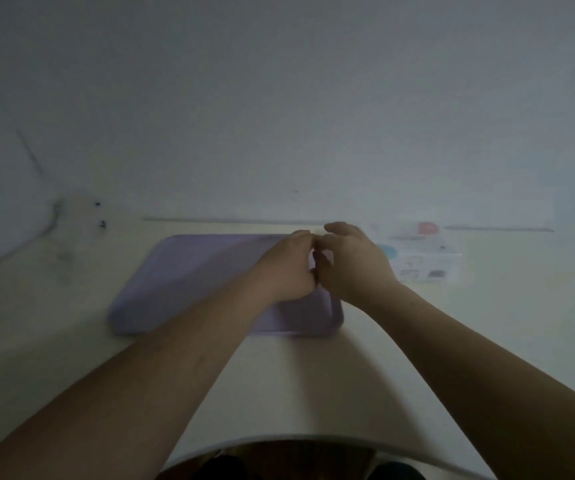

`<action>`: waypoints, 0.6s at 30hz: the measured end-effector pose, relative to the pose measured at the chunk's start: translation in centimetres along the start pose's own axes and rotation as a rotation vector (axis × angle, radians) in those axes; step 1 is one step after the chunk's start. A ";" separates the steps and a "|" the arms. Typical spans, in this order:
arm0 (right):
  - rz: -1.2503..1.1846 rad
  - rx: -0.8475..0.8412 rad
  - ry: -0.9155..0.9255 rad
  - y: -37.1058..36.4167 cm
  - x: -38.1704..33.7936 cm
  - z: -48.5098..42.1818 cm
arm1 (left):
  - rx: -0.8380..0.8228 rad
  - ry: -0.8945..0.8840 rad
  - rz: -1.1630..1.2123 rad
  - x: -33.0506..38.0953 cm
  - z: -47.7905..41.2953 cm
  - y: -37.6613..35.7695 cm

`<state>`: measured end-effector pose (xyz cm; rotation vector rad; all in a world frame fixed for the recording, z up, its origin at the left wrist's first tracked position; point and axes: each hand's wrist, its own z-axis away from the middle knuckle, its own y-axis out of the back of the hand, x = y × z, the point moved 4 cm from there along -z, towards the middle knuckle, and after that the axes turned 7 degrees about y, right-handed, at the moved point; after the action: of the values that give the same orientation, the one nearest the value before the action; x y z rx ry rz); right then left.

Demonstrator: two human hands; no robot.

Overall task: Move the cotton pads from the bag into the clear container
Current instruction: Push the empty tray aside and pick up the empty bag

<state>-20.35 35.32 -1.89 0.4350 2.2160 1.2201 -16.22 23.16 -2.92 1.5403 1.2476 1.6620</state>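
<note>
As left hand (289,268) and right hand (352,265) meet over the purple tray (192,271), the fingers' (301,237) grip is unclear; tugging may scatter cotton pads.

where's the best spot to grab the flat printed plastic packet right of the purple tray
The printed plastic packet lies flat on the cream table, far edge close to the wall, so I'd pinch its near edge from the front with the right hand, the nearer one. Blur hides any opening.
</note>
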 end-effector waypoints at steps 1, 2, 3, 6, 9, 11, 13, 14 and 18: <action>-0.042 -0.054 0.008 -1.1 -1.4 -0.7 | 0.012 0.037 -0.005 -1.5 0.3 1.0; -0.082 -0.117 0.016 -2.6 -3.0 -1.5 | 0.018 0.081 -0.016 -3.5 1.0 2.1; -0.117 -0.201 0.010 -3.9 -4.1 -2.0 | 0.024 0.121 -0.040 -5.0 1.5 3.0; -0.232 -0.423 0.025 -7.8 -7.9 -3.0 | 0.108 0.276 -0.132 -10.1 3.2 5.7; -0.143 -0.563 0.073 -10.4 -10.3 -3.5 | 0.216 0.413 -0.274 -14.6 4.6 7.9; -0.003 -0.629 0.111 -11.8 -10.5 -4.1 | 0.249 0.509 -0.314 -17.4 5.2 9.1; 0.089 -0.666 0.113 -12.9 -10.2 -4.7 | 0.242 0.602 -0.327 -19.8 5.5 10.2; 0.099 -0.661 0.099 -13.1 -9.8 -4.9 | 0.228 0.645 -0.311 -20.4 5.5 10.6; 0.064 -0.634 0.073 -13.6 -9.4 -5.9 | 0.160 0.830 -0.214 -23.7 5.7 11.8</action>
<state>-16.74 19.25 -7.94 0.2028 1.7433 1.8958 -3.88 -0.94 -3.76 0.7287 1.9057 2.1697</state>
